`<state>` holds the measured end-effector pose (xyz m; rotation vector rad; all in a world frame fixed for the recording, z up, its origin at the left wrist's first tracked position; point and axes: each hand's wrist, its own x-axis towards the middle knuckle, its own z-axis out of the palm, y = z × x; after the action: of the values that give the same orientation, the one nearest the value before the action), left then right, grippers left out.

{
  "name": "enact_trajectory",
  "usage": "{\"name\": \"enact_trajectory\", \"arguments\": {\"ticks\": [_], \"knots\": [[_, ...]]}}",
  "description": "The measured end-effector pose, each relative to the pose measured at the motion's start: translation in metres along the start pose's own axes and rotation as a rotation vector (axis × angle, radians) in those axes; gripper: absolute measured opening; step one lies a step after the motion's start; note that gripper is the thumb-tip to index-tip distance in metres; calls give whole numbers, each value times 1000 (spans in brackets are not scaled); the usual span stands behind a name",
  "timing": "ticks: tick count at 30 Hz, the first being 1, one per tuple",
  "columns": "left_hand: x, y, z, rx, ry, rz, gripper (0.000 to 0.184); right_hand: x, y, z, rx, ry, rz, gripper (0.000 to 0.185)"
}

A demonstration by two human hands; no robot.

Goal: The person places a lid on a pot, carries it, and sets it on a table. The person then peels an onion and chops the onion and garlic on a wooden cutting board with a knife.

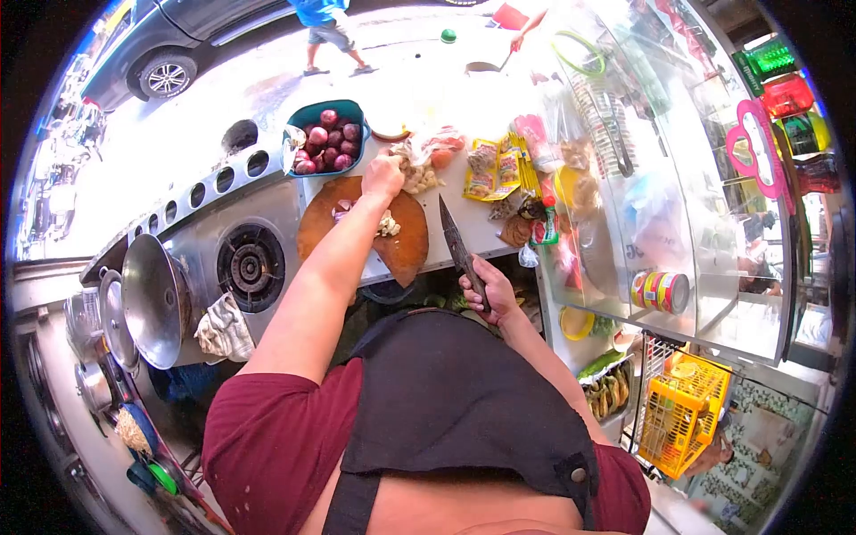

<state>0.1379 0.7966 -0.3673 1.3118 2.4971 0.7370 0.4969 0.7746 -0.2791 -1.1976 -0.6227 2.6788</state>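
My right hand (490, 292) is closed round the handle of a kitchen knife (455, 242), its dark blade pointing up and away from me. With fingers curled, my left hand (383, 176) reaches over the cutting board to the edge of a pile of garlic (417, 171); whatever its fingertips hold is hidden. Peeled garlic cloves (388, 225) lie on the round wooden cutting board (406, 254), and purplish pieces (341, 210) are partly covered by my left forearm. Just beyond the board, a teal basket (308, 113) holds several red onions (328, 138).
Left of the board are a gas burner (251, 266), a cloth (223, 328) and a large wok (153, 299). Yellow seasoning packets (493, 169) lie to the right, beside a glass display case (660, 214). Beyond the counter are a person (325, 22) walking and a parked vehicle (169, 45).
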Motion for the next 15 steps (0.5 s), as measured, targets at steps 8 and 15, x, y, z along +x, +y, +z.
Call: {"name": "enact_trajectory", "arguments": {"ticks": [8,15], "knots": [[-33,13,-32,-141,274,127,12,5,5,12,-88,20,-5,51],[-123,26,-13,109,23,485,9,12,25,21,-179,74,-135,51]]}}
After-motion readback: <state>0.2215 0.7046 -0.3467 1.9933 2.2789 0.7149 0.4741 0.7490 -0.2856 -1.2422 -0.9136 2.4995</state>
